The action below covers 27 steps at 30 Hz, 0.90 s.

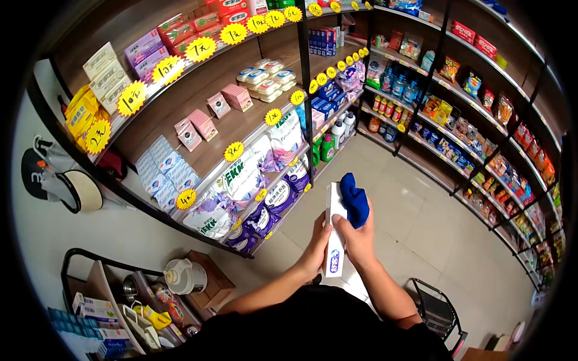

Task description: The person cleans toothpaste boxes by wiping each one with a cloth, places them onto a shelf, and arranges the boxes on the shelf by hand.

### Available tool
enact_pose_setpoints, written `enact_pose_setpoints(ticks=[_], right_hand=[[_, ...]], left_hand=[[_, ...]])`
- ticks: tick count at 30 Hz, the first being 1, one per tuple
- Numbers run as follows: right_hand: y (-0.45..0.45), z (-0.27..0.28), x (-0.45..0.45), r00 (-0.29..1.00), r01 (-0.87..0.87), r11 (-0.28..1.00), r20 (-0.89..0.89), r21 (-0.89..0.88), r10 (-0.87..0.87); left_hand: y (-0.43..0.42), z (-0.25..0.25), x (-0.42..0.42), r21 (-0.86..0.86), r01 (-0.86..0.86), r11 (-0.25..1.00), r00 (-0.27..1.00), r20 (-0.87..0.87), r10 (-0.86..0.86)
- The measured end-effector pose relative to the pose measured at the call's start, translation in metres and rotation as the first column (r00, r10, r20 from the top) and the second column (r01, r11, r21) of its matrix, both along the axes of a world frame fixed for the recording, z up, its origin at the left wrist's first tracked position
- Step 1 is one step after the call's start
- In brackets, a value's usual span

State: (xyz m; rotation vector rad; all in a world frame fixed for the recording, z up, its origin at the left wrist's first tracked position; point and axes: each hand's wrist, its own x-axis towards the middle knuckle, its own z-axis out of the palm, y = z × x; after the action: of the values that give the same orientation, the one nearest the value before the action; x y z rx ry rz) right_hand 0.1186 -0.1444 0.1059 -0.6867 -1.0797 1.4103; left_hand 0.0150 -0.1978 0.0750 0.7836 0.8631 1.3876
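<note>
Gripping a slim white box [335,243] from both sides, with the fingers of the left hand [313,249] curled in at the left edge, thumb close against that edge, and with the right hand [360,240] closed in from the right, thumb laid across the upper face. Cannot tell how far the hidden fingers wrap beneath. Also bearing a bunched, deep blue cloth [354,201] at the box's far right side, by the fingers of the right hand; cannot tell whether pinched or merely resting there. Held out in front of the body, above the pale tiled floor [391,228]. Pointing away from the chest along the long axis, printed end nearest. Straight-edged and mostly plain white, with a blue-purple label carrying white characters near the close end. Farther out, flanked by the left shelves [232,129] and the right shelves [421,163].
</note>
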Motion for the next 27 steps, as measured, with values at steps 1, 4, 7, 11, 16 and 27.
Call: enact_pose_setpoints(ticks=[1, 4, 7, 11, 16, 27], right_hand=[[0.001, -0.005, -0.007, 0.996, 0.074, 0.997, 0.056, -0.012, -0.073], [0.01, -0.028, -0.02, 0.943, 0.193, 0.966, 0.241, 0.17, -0.231], [0.008, -0.032, -0.04, 0.91, 0.218, 0.932, 0.284, 0.291, -0.301], [-0.021, -0.024, -0.056, 0.733, 0.036, 0.834, 0.553, 0.551, -0.397], [-0.052, -0.031, -0.055, 0.51, -0.307, 0.592, 0.654, 0.745, -0.559], [0.036, 0.003, -0.034, 0.458, -0.054, 0.647, 0.594, 0.761, -0.661]], left_hand=[[0.002, -0.001, -0.001, 0.0, 0.062, 0.998, 0.994, 0.085, -0.062], [0.011, -0.007, -0.019, 0.042, 0.014, 0.999, 0.991, -0.137, -0.008], [0.017, -0.021, -0.046, -0.153, 0.124, 0.98, 0.981, 0.168, -0.098], [0.034, -0.008, -0.076, -0.256, 0.059, 0.965, 0.959, 0.282, 0.016], [0.047, -0.013, -0.107, -0.169, 0.309, 0.936, 0.834, 0.521, -0.182], [0.045, -0.032, -0.079, -0.185, 0.469, 0.863, 0.838, 0.403, -0.369]])
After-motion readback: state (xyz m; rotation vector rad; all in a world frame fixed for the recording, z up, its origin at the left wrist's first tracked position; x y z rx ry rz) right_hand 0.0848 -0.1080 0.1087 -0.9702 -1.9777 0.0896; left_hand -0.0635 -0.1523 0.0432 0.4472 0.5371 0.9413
